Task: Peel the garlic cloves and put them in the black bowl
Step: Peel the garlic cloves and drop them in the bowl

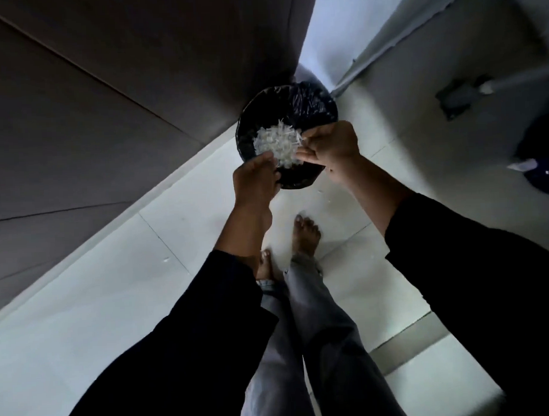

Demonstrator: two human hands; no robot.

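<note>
Bin: a round bin (310,104) lined with a black bag stood on the floor at about 12 o'clock from the person's feet, in the corner beside a dark cabinet front (107,104).
Peels: a white, flaky heap of what looked like garlic peels (277,144) hung over the bin's opening, between the two hands; the blur made single pieces hard to tell apart.
Left hand: the left hand (256,180) was at the heap's 7 o'clock edge, fingers curled against the heap's underside and touching it.
Right hand: the right hand (330,143) was at the heap's 3 o'clock edge, fingers bent and pinching the peels.
Sleeves: both forearms came out of black sleeves (487,278).
Floor: pale tiles (114,291) carried a few white scraps near the bin.
Feet: two bare feet (305,234) stood at 6 o'clock from the bin, below grey trouser legs (318,346).
Other: a dark blue round thing (542,161) lay at 3 o'clock, partly cut by the edge.
</note>
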